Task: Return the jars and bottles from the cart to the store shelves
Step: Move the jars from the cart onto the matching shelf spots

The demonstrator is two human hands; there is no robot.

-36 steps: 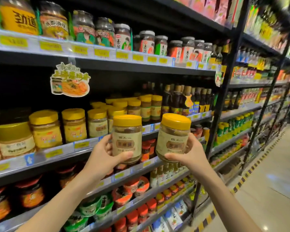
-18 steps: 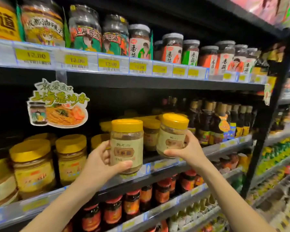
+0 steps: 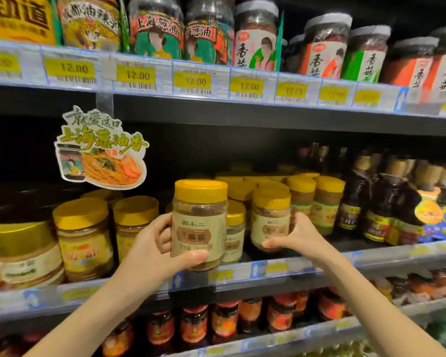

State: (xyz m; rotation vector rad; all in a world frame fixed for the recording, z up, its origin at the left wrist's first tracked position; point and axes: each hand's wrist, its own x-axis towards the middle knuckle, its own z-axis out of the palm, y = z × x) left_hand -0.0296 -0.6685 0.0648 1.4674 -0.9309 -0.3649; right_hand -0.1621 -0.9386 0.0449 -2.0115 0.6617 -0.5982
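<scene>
At the store shelf (image 3: 242,271), each hand's grip clasps a yellow-lidded, beige-labelled jar: left hand (image 3: 150,251), right hand (image 3: 298,235).

The left hand (image 3: 150,249) holds a jar (image 3: 198,222) in front of the middle shelf (image 3: 281,267). To its right, the right hand (image 3: 298,237) holds a second jar (image 3: 269,219) further in, over that shelf, among shelved jars (image 3: 303,193). Bottles (image 3: 379,202) stand right of the right hand; a hanging sign (image 3: 101,150) is above the left hand.
</scene>
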